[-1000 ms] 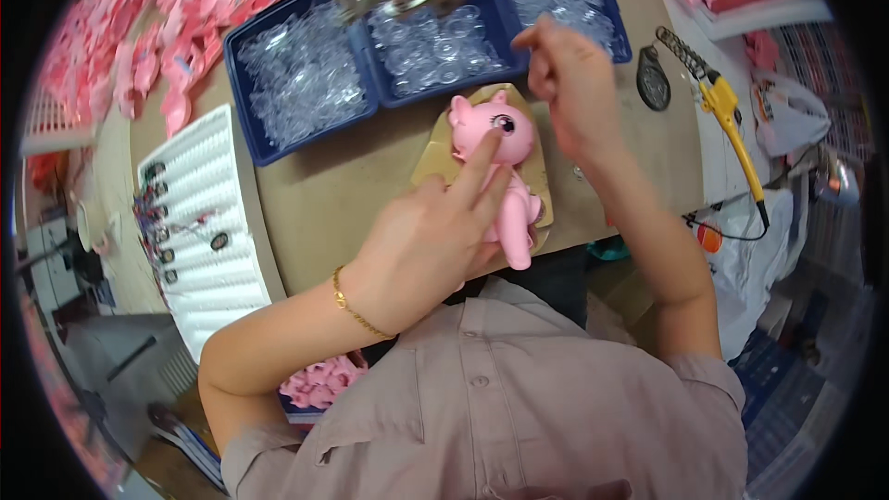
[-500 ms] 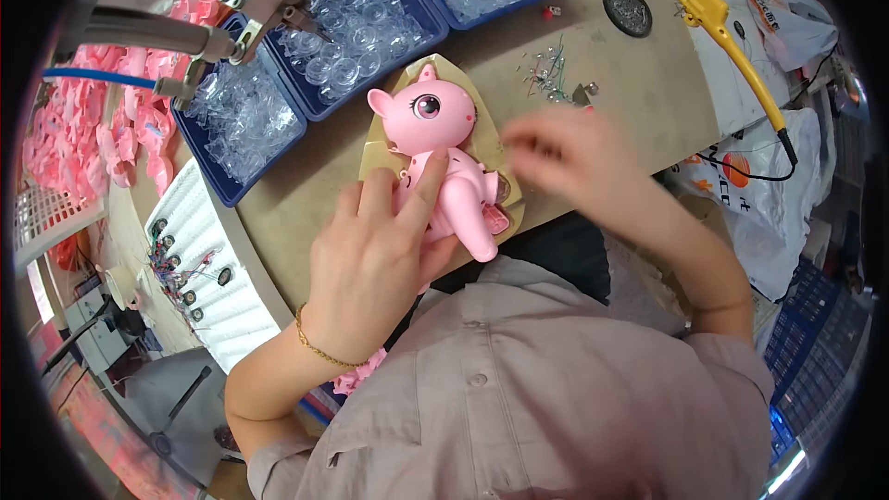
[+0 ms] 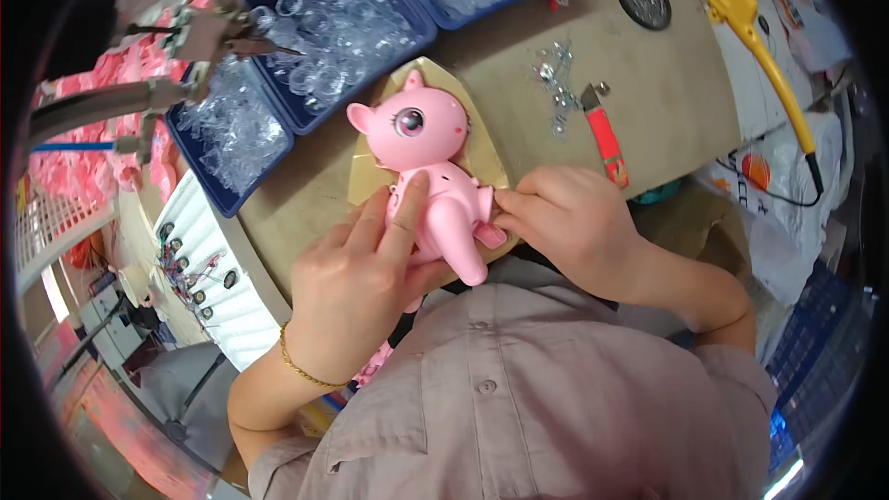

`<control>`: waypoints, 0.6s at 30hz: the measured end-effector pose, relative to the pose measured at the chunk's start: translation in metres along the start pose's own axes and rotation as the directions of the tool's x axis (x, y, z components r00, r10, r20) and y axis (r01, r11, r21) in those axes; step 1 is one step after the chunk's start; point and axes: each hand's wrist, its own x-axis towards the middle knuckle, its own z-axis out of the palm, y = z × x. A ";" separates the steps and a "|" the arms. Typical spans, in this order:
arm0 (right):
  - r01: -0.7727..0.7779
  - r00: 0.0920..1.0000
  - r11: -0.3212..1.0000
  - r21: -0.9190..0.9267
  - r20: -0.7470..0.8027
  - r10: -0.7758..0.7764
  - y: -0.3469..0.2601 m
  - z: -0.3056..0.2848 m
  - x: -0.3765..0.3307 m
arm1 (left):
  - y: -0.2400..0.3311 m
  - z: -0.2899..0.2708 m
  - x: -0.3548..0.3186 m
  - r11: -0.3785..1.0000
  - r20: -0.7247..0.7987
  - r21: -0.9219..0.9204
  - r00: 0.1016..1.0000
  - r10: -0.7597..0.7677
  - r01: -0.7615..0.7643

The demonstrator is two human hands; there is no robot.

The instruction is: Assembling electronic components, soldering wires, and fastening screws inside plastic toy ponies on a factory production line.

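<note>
A pink plastic toy pony or similar animal (image 3: 426, 143), with a large painted eye, lies on a yellowish holder (image 3: 486, 150). My left hand (image 3: 347, 255) grips its body from the left, index and middle fingers across the torso and the thumb near the lower edge. At the toy's right side, my right hand (image 3: 579, 227) has thumb and fingers pinched together against the end of a short leg. Whatever those fingertips hold is hidden. Below that leg, a darker pink inner part shows at another foot.
Blue bins (image 3: 301, 125) of clear plastic parts stand at the back left, under a metal machine arm (image 3: 102, 111). Small metal pieces (image 3: 558, 83) and a red-handled tool (image 3: 604, 134) lie right. A yellow-handled soldering iron (image 3: 755, 37) sits far right. Wired round parts (image 3: 197, 296) rest on white corrugated sheet.
My right hand has come left and down to the toy's leg, its fingers now pinched there. The red-handled tool shows uncovered. My left hand keeps its hold.
</note>
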 end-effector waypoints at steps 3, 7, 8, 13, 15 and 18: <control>-0.277 0.960 0.864 0.420 0.165 0.228 0.016 -0.011 0.027 | 0.006 0.002 -0.006 0.998 0.056 0.046 0.997 -0.053 0.050; -0.429 0.809 0.457 0.779 0.106 0.579 0.018 -0.010 0.096 | 0.007 0.009 -0.008 0.993 -0.109 0.114 0.994 -0.005 0.017; -0.205 0.855 0.272 0.940 0.037 0.517 0.014 -0.009 0.109 | 0.005 0.008 -0.007 0.993 -0.124 0.116 0.992 -0.014 0.029; 0.001 0.876 0.254 0.967 -0.123 0.466 0.002 0.034 0.143 | 0.006 0.007 -0.009 0.988 -0.028 0.152 1.000 -0.005 0.009; -0.028 0.842 0.248 0.968 -0.110 0.527 0.001 0.025 0.138 | 0.003 0.007 -0.010 0.983 -0.020 0.180 0.999 -0.024 0.028; 0.051 0.830 0.519 0.853 -0.325 0.453 0.000 -0.014 0.143 | -0.007 0.007 -0.008 0.999 -0.048 0.018 0.998 0.030 -0.029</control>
